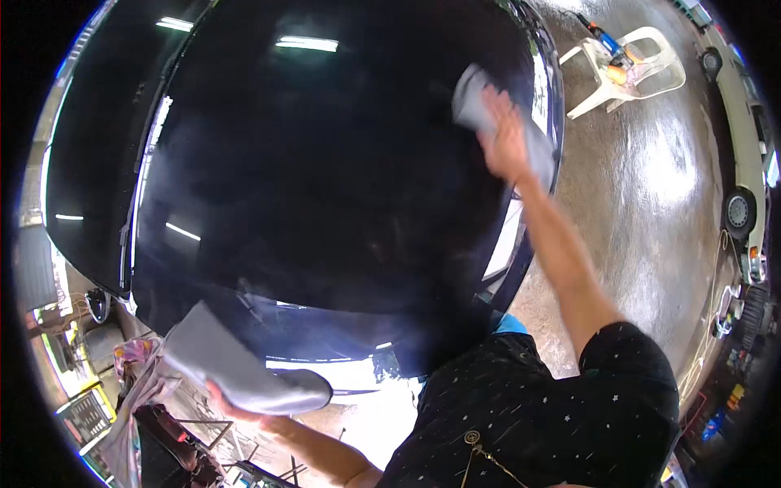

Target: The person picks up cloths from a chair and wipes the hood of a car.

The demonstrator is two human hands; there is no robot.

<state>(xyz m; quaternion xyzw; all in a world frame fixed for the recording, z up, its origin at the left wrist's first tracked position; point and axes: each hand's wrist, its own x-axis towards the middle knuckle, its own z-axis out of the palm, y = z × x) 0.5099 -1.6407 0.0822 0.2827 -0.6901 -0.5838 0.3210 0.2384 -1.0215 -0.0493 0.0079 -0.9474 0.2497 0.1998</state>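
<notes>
A glossy black car hood [325, 163] fills the middle of the head view, with ceiling lights mirrored in it. Toward its right edge, my right hand [506, 138] presses a grey cloth [472, 99] against the paint; hand and cloth are slightly blurred. The fingers lie close together over the cloth, and part of it trails beside the wrist. At lower left, my left hand [232, 404] grips a second grey cloth [236, 366] from below. That cloth hangs in a wide fold by the near side of the car, hiding most of the fingers.
A white plastic chair [667, 69] stands on the shiny concrete floor [634, 187] at upper right, with a blue-and-black power tool [604, 37] on it. Another car [744, 146] is parked far right. A patterned cloth [134, 390] hangs at lower left, near the side mirror [98, 305].
</notes>
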